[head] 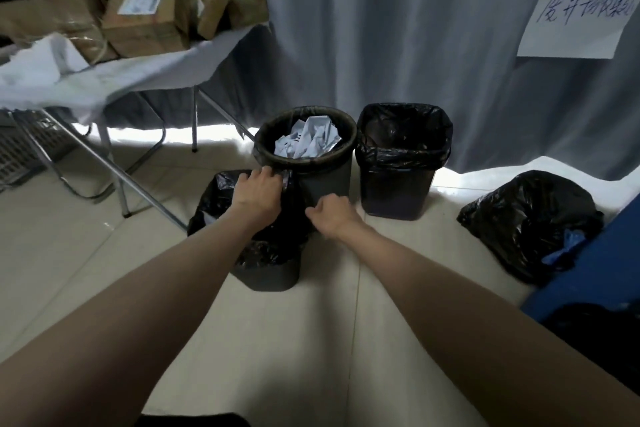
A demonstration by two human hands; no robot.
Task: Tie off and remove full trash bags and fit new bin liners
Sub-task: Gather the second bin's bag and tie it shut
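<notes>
We grasp the black liner (242, 253) over the upright near bin (270, 279), left hand (258, 189) and right hand (329, 215) both clenched on plastic; the sign (576, 15) behind it is illegible.

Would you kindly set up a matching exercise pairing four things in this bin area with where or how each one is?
Things:
1. round bin
2. square bin
3. tied black bag
4. cardboard parcels

States:
A. on the folding table
B. holds crumpled white paper
C. lying on the floor at the right
D. lined with a black bag, no paper showing

Pairs: 1-B, 2-D, 3-C, 4-A
</notes>
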